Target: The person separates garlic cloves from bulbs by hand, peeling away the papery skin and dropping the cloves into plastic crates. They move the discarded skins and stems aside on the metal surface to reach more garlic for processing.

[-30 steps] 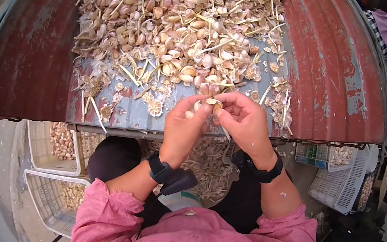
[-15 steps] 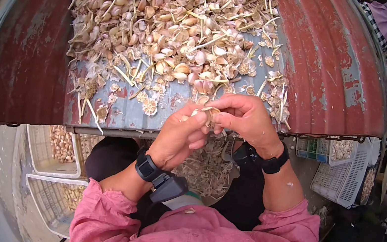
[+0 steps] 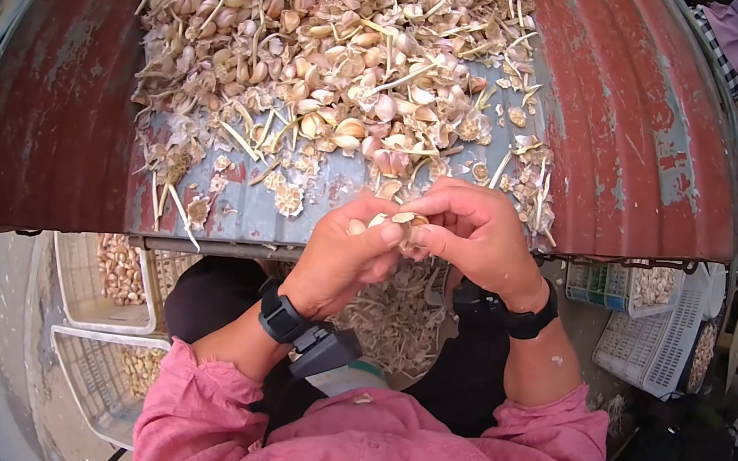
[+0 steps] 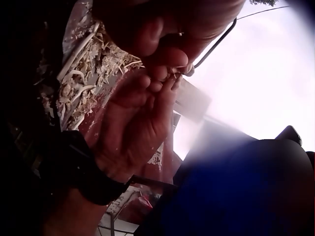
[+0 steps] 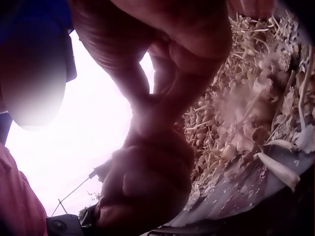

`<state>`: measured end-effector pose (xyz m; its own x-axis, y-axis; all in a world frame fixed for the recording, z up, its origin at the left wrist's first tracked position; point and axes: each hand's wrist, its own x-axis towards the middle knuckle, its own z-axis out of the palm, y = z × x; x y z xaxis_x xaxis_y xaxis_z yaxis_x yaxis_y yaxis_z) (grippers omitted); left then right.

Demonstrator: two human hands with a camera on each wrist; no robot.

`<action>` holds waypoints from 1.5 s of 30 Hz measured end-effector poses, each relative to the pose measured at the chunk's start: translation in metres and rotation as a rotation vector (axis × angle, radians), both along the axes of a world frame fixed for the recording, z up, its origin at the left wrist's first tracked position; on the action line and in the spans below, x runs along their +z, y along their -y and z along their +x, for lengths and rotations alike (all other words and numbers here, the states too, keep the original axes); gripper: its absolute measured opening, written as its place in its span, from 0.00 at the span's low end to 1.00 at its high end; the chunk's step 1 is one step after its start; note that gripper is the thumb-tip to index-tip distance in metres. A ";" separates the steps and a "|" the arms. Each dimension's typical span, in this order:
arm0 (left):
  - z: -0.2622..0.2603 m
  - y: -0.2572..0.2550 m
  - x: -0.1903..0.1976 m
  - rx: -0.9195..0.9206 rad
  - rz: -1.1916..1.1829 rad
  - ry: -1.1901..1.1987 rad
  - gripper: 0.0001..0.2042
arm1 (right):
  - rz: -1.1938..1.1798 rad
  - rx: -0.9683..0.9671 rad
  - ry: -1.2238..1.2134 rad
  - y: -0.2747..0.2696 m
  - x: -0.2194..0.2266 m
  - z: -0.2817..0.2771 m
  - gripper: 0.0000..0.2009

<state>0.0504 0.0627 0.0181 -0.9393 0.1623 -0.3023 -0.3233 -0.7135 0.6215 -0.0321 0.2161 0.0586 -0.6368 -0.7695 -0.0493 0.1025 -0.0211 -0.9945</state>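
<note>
Over the near edge of the metal table, my two hands meet at a garlic clove (image 3: 403, 218). With thumb and fingers, my left hand (image 3: 334, 252) grips it from the left, and other pale cloves (image 3: 357, 227) show between its fingers. My right hand (image 3: 476, 231) pinches the same clove from the right, its thumb and index fingertip at the skin. Both wrist views show the fingertips of the left hand (image 5: 147, 179) and right hand (image 4: 135, 115) together, mostly hiding the clove. Beyond them lies a large heap of garlic (image 3: 321, 42), loose cloves mixed with stalks and skins.
Red corrugated metal (image 3: 632, 127) flanks the heap on both sides. Plastic crates with garlic (image 3: 108, 287) stand at lower left, and another white crate (image 3: 652, 344) stands at right. Dry skins (image 3: 388, 324) lie below the table edge, between the knees.
The left wrist has turned and moved slightly left, showing more of that hand's lower fingers. Both hands still hold the garlic together, and the view has shifted a little.
</note>
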 end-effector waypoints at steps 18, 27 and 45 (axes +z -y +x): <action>0.004 -0.006 0.000 0.030 0.023 0.007 0.13 | 0.083 -0.209 -0.539 0.012 -0.010 0.008 0.06; 0.003 -0.011 0.001 0.144 0.049 -0.047 0.14 | 0.182 -0.669 -0.023 -0.014 -0.014 -0.032 0.09; 0.003 0.010 -0.011 0.256 0.663 0.304 0.12 | 0.481 -0.401 -0.913 0.029 -0.033 -0.032 0.09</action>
<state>0.0531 0.0529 0.0067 -0.8634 0.1879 -0.4683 -0.1858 -0.9813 -0.0513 -0.0638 0.1871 0.0252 -0.7849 -0.5262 0.3273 -0.6016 0.5206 -0.6058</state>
